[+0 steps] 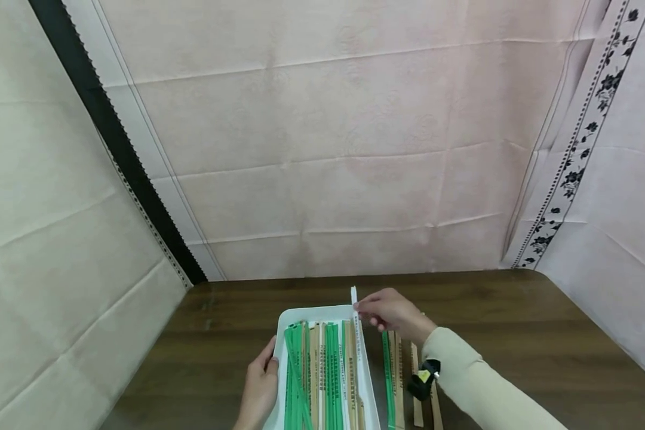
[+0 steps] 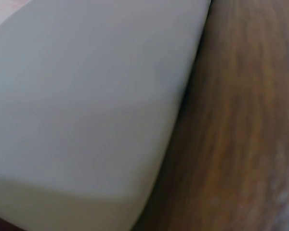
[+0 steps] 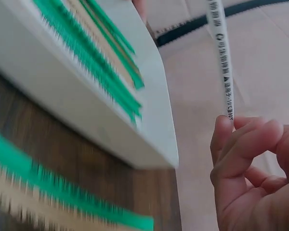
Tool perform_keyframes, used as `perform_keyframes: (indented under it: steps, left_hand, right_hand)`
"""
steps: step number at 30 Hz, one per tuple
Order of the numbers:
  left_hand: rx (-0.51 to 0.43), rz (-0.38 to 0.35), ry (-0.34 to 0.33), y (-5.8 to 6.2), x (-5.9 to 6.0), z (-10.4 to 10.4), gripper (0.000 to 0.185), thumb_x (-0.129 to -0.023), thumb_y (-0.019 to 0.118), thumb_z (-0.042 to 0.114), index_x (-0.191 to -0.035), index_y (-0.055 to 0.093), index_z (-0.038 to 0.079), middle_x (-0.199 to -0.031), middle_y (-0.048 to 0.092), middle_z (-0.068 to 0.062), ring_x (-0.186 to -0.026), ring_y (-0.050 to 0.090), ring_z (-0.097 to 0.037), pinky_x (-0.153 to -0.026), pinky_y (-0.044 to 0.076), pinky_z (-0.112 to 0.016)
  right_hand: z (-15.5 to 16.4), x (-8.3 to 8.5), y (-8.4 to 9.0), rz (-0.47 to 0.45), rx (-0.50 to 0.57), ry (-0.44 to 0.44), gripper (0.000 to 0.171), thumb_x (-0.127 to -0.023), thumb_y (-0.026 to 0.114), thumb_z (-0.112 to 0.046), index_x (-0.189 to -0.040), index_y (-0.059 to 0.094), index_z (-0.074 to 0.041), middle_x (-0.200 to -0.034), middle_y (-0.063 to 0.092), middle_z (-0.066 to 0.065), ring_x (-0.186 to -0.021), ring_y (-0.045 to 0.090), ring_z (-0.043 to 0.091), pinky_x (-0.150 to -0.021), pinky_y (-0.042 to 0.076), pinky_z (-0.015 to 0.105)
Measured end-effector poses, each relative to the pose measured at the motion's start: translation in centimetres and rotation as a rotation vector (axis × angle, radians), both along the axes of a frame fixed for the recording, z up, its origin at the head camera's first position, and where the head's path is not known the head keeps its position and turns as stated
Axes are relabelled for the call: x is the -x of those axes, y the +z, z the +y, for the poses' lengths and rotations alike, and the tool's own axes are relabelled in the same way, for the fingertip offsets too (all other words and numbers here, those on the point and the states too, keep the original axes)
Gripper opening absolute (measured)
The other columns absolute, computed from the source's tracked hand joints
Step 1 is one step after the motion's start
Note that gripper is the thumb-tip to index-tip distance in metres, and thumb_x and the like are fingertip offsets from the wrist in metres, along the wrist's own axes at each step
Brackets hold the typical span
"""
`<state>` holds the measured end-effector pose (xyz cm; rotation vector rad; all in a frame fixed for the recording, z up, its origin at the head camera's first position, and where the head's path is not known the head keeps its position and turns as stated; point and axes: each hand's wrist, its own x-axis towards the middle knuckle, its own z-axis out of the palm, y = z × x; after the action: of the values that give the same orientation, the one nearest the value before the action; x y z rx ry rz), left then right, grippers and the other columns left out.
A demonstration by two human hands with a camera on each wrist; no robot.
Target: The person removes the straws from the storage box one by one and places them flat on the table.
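My right hand (image 1: 389, 312) pinches a straw in a white printed paper wrapper (image 3: 222, 67) between thumb and fingertips, as the right wrist view shows. This straw stands lengthwise over the right rim of a white plastic tray (image 1: 309, 313), its far end past the corner. Inside the tray lie many wrapped straws, green (image 1: 331, 364), tan (image 1: 314, 358) and white, mostly side by side; one green straw slants across the left ones. With my left hand (image 1: 260, 382) I hold the tray's left side. The left wrist view shows mainly the tray's outer wall (image 2: 86, 96).
Right of the tray, green wrapped straws (image 1: 389, 376) and tan ones (image 1: 399, 382) lie on the brown wooden table (image 1: 220, 334), some partly under my right forearm. Pale cloth (image 1: 322, 149) hangs behind and at both sides.
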<state>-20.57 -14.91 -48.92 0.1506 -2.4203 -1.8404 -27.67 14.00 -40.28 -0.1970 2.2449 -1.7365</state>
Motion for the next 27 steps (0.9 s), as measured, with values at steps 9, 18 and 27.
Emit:
perform_keyframes:
  steps: [9, 18, 27]
  left_hand:
    - [0.015, -0.036, 0.008, 0.0, 0.0, -0.1, 0.052, -0.111, 0.037, 0.003, -0.163, 0.034, -0.001, -0.163, 0.038, -0.029, -0.148, 0.039, -0.046, -0.116, 0.040, -0.063]
    - [0.027, -0.055, 0.002, -0.1, 0.1, -0.1, 0.052, -0.111, 0.035, 0.005, -0.163, 0.033, 0.000, -0.163, 0.036, -0.029, -0.148, 0.040, -0.047, -0.115, 0.041, -0.063]
    - [0.045, -0.048, -0.009, 0.1, 0.2, 0.0, 0.052, -0.111, 0.035, 0.005, -0.163, 0.033, -0.001, -0.163, 0.036, -0.030, -0.148, 0.039, -0.048, -0.116, 0.040, -0.064]
  right_hand:
    - [6.8, -0.2, -1.1, -0.028, -0.038, -0.069, 0.042, -0.106, 0.064, -0.025, -0.133, 0.066, 0.008, -0.086, 0.069, 0.001, -0.057, 0.048, 0.000, -0.048, 0.041, 0.013]
    - [11.8, -1.2, -3.7, -0.058, -0.188, -0.216, 0.030, -0.105, 0.067, -0.024, -0.115, 0.076, 0.002, -0.078, 0.068, 0.002, -0.057, 0.050, 0.006, -0.049, 0.043, 0.017]
    - [14.2, -1.7, -5.4, -0.034, -0.258, -0.251, 0.025, -0.104, 0.068, -0.019, -0.110, 0.076, 0.004, -0.080, 0.070, 0.000, -0.055, 0.049, 0.006, -0.049, 0.043, 0.020]
